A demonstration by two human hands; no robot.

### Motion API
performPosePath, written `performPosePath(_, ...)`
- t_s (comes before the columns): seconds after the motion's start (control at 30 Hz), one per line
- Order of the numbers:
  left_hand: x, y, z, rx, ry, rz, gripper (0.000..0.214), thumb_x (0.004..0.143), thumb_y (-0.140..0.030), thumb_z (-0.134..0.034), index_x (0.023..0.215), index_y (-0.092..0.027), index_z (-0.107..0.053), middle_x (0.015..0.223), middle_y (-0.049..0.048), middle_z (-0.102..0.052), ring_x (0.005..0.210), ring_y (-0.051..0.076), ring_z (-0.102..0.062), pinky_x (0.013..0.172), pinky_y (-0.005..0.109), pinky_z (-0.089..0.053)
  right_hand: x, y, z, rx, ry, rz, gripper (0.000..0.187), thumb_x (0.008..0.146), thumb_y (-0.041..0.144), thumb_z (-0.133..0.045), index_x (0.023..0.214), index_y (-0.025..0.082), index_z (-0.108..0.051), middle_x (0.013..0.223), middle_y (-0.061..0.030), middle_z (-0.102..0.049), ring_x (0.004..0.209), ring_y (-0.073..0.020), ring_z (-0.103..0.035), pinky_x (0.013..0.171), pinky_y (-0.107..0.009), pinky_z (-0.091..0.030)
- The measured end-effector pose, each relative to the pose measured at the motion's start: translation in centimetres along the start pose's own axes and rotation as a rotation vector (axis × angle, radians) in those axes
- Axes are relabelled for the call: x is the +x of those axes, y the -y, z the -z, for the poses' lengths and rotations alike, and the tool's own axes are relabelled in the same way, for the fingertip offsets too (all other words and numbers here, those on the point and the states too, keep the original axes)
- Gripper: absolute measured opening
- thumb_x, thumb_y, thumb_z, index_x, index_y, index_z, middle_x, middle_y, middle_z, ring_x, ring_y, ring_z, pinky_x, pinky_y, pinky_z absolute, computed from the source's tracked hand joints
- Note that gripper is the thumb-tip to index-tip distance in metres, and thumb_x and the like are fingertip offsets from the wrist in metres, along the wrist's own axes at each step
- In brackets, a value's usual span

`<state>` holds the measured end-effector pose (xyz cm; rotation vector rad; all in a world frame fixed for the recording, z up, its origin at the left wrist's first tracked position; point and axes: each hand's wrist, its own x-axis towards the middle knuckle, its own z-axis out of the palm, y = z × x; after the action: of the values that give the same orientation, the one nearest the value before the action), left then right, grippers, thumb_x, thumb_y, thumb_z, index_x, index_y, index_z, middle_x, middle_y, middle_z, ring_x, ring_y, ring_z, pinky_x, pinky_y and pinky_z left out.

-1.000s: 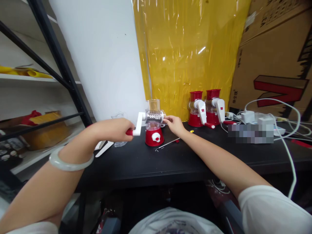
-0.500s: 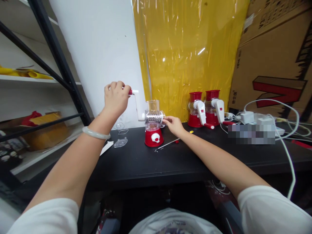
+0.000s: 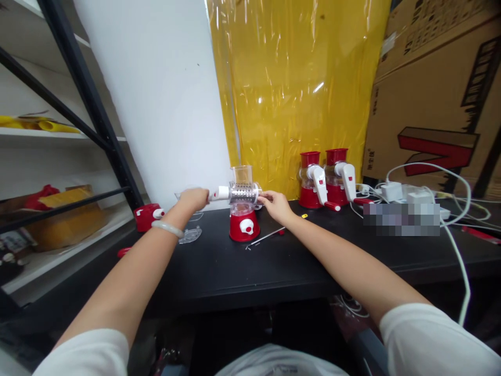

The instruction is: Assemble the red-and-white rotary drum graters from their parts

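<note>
A rotary drum grater [image 3: 245, 225] stands upright on the black table, with a red base, a white knob and a clear housing. Its perforated metal drum [image 3: 243, 194] lies sideways in the housing. My left hand [image 3: 194, 199] is closed around the handle end of the white crank [image 3: 222, 193], left of the drum; the grip itself is mostly hidden by my fingers. At the drum's right end, my right hand [image 3: 276, 205] has its thumb and fingers pinched against the rim. A thin metal rod [image 3: 268, 236] with a red end lies beside the base.
Two more red graters [image 3: 312, 180] stand at the back right, near white cables and adapters [image 3: 391, 191]. Clear plastic parts [image 3: 190, 235] and a red piece with a white knob [image 3: 144, 216] are on the left. A large cardboard box [image 3: 426, 104] leans at the right.
My left hand has swung the crank from raised down to about drum level. My right hand stays at the drum's right end. The view has shifted slightly, showing the red piece on the left.
</note>
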<state>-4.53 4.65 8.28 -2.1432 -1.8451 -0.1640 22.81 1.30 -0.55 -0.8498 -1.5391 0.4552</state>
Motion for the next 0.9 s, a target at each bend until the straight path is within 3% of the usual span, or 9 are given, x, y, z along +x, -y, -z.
performPosePath(0.17, -2.3, -0.3, -1.9, -0.139, 0.24, -0.166, 0.022, 0.054, -0.03, -0.077, 0.072, -0.022, -0.069, 0.086, 0.0069, -0.074, 0.083, 0.025, -0.068, 0.074, 0.029, -0.048, -0.1, 0.0, -0.2, 0.032, 0.004, -0.008, 0.009, 0.08, 0.02, -0.063, 0.083, 0.015, -0.07, 0.088, -0.0085, -0.075, 0.083, -0.0198, -0.071, 0.08, -0.033, -0.054)
performPosePath(0.3, -4.3, -0.8, -0.1, -0.476, 0.362, -0.319, 0.042, 0.052, -0.043, -0.078, 0.089, -0.023, -0.07, 0.092, 0.0055, -0.074, 0.086, 0.026, -0.068, 0.076, 0.032, -0.05, 0.0, -0.4, -0.3, 0.02, -0.001, -0.005, 0.009, 0.08, 0.022, -0.063, 0.083, 0.016, -0.069, 0.087, -0.0079, -0.075, 0.084, -0.02, -0.071, 0.082, -0.034, -0.055)
performPosePath(0.37, -4.8, -1.4, 1.0, -0.644, 0.274, -0.39, 0.058, 0.055, -0.044, -0.078, 0.107, -0.022, -0.065, 0.106, 0.0079, -0.072, 0.095, 0.027, -0.066, 0.081, 0.033, -0.051, 0.0, -0.4, -0.3, 0.014, -0.004, -0.002, 0.009, 0.08, 0.022, -0.064, 0.084, 0.016, -0.069, 0.086, -0.0074, -0.075, 0.083, -0.0198, -0.071, 0.082, -0.034, -0.055)
performPosePath(0.43, -4.8, -2.3, 1.6, -0.787, 0.111, -0.401, 0.072, 0.059, -0.044, -0.078, 0.122, -0.02, -0.055, 0.117, 0.0111, -0.066, 0.102, 0.026, -0.064, 0.085, 0.035, -0.05, -0.1, -0.4, -0.3, 0.015, -0.008, 0.003, 0.009, 0.08, 0.023, -0.064, 0.084, 0.017, -0.07, 0.086, -0.0073, -0.075, 0.083, -0.0198, -0.071, 0.082, -0.034, -0.055)
performPosePath(0.57, -4.3, -4.2, 1.3, -0.93, -0.132, -0.324, 0.077, 0.06, -0.042, -0.079, 0.125, -0.016, -0.048, 0.111, 0.0114, -0.066, 0.097, 0.024, -0.064, 0.084, 0.037, -0.051, -0.2, -0.2, -0.3, 0.029, 0.001, 0.022, 0.012, 0.08, 0.025, -0.063, 0.086, 0.017, -0.07, 0.088, -0.0072, -0.075, 0.082, -0.0195, -0.072, 0.081, -0.033, -0.055)
performPosePath(0.73, -4.6, -5.3, 0.6, -1.004, -0.212, -0.249, 0.074, 0.059, -0.041, -0.08, 0.12, -0.016, -0.049, 0.109, 0.0096, -0.066, 0.096, 0.023, -0.064, 0.084, 0.036, -0.051, -0.3, 0.4, 0.1, -0.029, 0.033, 0.057, 0.017, 0.081, 0.027, -0.062, 0.09, 0.016, -0.071, 0.092, -0.0079, -0.075, 0.085, -0.0201, -0.071, 0.082, -0.033, -0.053)
performPosePath(0.9, -5.9, -3.3, 1.0, -1.063, -0.308, -0.136, 0.073, 0.051, -0.038, -0.085, 0.115, -0.018, -0.056, 0.103, 0.0082, -0.068, 0.093, 0.025, -0.065, 0.084, 0.038, -0.053, -0.2, 1.0, 0.8, -0.058, 0.06, 0.098, 0.029, 0.087, 0.038, -0.053, 0.093, 0.016, -0.071, 0.093, -0.0074, -0.075, 0.087, -0.0199, -0.069, 0.081, -0.032, -0.051)
